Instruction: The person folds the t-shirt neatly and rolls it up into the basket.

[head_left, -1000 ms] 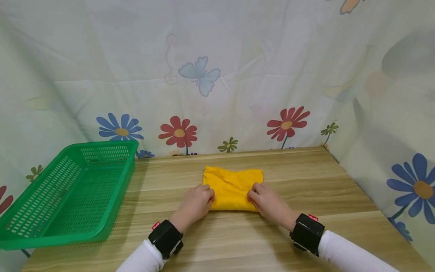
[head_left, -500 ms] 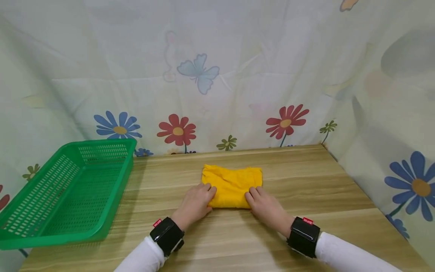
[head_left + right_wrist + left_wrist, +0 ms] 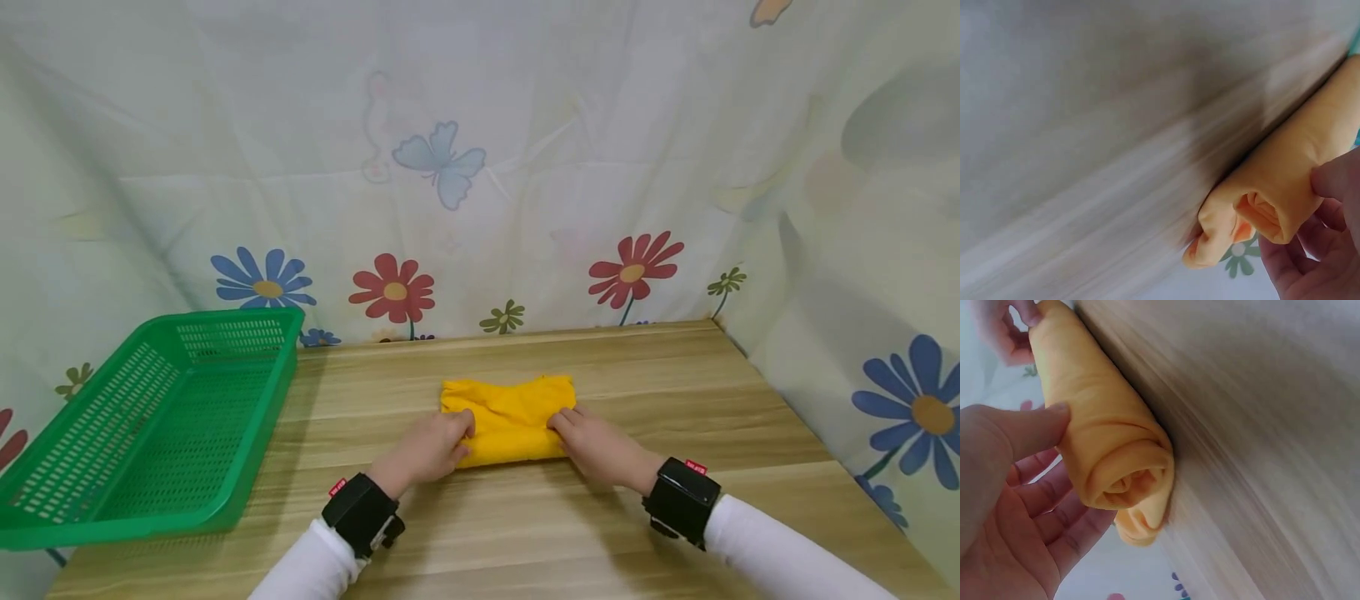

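Note:
A yellow cloth (image 3: 510, 408) lies on the table in the head view, its near side rolled into a thick tube and its far part flat and creased. My left hand (image 3: 431, 447) grips the left end of the roll. In the left wrist view the thumb (image 3: 1041, 428) presses on the roll while the fingers reach round its far side. At the other end, my right hand (image 3: 600, 448) holds the roll. The right wrist view shows that thumb (image 3: 1335, 178) on the cloth, fingers behind it, and a spiral of layers at the open end of the roll (image 3: 1291, 181).
A green plastic basket (image 3: 258, 433) with perforated sides stands at the left of the wooden table (image 3: 510, 533). Behind the table hangs a pale curtain (image 3: 525, 208) printed with flowers and a butterfly. Each wrist wears a black band.
The near side of the cloth now shows a more distinct roll, and the flat part beyond it is shorter. The far edge has come slightly nearer. Both hands have shifted their hold a little.

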### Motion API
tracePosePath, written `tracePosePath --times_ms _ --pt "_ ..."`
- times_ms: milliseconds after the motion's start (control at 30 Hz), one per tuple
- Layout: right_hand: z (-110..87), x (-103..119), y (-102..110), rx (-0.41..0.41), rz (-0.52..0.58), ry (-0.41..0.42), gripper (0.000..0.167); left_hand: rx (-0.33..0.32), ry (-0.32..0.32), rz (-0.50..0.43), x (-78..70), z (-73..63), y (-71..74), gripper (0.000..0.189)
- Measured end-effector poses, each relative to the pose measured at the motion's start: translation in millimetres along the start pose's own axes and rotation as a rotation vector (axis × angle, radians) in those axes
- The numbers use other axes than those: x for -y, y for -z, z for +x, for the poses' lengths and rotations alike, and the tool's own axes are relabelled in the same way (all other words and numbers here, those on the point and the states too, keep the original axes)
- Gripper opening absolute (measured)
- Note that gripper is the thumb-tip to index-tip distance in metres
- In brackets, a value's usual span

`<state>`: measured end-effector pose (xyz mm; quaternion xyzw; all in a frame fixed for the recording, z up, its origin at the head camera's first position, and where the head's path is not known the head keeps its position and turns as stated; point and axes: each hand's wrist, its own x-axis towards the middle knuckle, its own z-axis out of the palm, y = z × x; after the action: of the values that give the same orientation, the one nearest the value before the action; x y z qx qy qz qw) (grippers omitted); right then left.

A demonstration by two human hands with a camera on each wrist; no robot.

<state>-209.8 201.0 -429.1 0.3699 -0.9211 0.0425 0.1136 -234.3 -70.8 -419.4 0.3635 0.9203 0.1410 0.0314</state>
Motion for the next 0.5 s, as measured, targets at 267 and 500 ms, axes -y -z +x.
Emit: tracePosePath --times_ms 267,500 --pt "14.4 -13 -7 0.002 0.093 -0.039 0.014 0.002 0.121 -0.058 11.8 10.3 -0.6 0.011" --pt "18.5 -12 -8 -0.079 0.005 -0.04 0.01 -0.095 0.118 -0.052 12.4 12.5 -2.0 0.013"
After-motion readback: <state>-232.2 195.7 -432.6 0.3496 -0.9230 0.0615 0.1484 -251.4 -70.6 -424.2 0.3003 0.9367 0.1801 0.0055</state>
